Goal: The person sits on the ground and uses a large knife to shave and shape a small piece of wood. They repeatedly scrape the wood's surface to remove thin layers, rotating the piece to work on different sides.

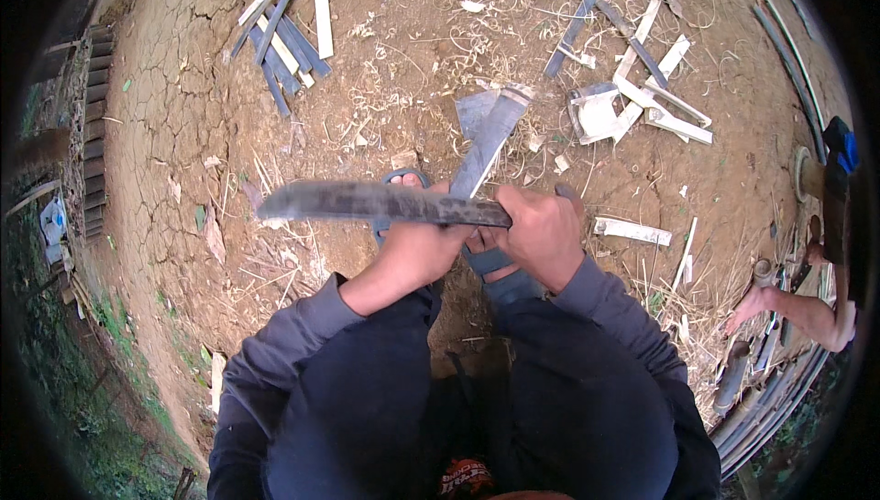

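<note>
My right hand (pixel 543 227) is closed round the handle of a machete. The long dark machete blade (pixel 367 202) points left, crossing above my left hand (pixel 423 251); its far end is slightly blurred. My left hand is closed at the near end of a split bamboo strip (pixel 492 142), its fingers partly hidden by the blade. This strip is dark-skinned with a pale edge and slants away from me. Beside its far end lies a flat grey piece (pixel 474 113) on the ground. My sandalled feet (pixel 500 266) are just beneath my hands.
Split bamboo pieces (pixel 284 42) are piled at the far left, and more pale and dark strips (pixel 642 87) lie far right. Curled shavings (pixel 385 69) litter the cracked dirt. Another person's bare limb (pixel 797 309) shows at right, near long bamboo poles (pixel 779 408).
</note>
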Tool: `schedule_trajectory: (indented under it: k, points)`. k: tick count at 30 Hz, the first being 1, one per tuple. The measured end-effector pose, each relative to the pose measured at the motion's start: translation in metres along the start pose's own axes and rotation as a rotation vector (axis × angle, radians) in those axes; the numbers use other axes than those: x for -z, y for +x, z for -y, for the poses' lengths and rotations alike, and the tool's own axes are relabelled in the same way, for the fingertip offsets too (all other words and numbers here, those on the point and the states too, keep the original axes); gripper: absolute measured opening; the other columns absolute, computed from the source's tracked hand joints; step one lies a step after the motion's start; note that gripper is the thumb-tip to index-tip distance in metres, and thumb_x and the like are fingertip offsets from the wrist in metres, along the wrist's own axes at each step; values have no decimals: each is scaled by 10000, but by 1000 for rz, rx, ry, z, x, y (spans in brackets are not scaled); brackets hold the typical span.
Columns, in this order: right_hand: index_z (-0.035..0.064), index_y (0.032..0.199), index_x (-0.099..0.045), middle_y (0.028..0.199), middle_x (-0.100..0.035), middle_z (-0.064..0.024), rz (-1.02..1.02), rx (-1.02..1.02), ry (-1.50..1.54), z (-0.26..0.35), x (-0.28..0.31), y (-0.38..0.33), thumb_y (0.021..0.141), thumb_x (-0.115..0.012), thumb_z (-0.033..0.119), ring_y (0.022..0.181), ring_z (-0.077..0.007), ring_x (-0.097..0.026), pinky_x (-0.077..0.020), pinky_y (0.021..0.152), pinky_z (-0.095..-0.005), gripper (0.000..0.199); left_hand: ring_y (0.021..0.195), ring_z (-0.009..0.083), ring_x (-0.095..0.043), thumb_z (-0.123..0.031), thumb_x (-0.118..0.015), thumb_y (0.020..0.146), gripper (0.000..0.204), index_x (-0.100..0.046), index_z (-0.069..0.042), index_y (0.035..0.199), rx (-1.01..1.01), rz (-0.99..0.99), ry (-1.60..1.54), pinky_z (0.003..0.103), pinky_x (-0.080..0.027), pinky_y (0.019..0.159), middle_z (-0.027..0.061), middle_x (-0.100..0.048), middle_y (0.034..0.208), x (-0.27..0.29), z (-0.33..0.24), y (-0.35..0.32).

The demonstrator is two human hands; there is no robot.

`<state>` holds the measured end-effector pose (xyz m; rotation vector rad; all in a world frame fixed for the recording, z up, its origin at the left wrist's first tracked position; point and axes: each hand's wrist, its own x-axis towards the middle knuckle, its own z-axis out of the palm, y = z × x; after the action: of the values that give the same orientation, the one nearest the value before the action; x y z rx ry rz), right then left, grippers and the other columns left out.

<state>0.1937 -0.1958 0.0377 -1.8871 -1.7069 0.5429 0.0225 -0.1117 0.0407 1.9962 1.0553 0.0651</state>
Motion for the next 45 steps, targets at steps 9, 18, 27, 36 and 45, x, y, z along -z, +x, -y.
schedule_trajectory:
  k: [9, 18, 27, 36, 45]
  points:
    - [72, 736, -571, 668, -625, -130, -251, -102, -263, -75, 0, 26, 722, -737, 98, 616, -329, -640, -491, 572, -421, 169, 835, 361, -644, -234, -606, 897, 274, -623, 39, 913, 96, 54, -67, 418, -452, 839, 252, -636, 790, 18, -31, 0]
    - [110, 692, -599, 618, -631, -112, -232, 113, -420, -50, 9, 38, 721, -676, 57, 520, -255, -640, -511, 532, -381, 99, 687, 307, -642, -216, -613, 906, 274, -610, 53, 856, 96, 9, -234, 401, -486, 674, 202, -637, 717, 10, -17, -10]
    - [106, 706, -598, 640, -632, -104, -180, -3, -393, -66, 16, 41, 722, -696, 62, 571, -279, -652, -501, 538, -390, 109, 672, 336, -636, -215, -618, 900, 253, -605, 35, 865, 163, 62, -210, 409, -482, 658, 185, -644, 711, 25, -31, -2]
    - [76, 748, -657, 628, -656, -113, -150, 121, -514, -72, 19, 39, 813, -618, 81, 543, -252, -662, -532, 515, -396, 75, 669, 289, -616, -226, -630, 897, 229, -620, 3, 901, 157, 57, -264, 385, -473, 684, 157, -609, 681, 16, -19, -11]
    - [58, 835, -648, 651, -647, -162, -11, -275, -171, -53, 8, 9, 769, -701, 122, 589, -336, -663, -544, 568, -434, 107, 521, 110, -527, -327, -626, 957, 350, -612, 17, 892, 340, 173, -347, 275, -421, 500, 28, -539, 547, 37, -44, 5]
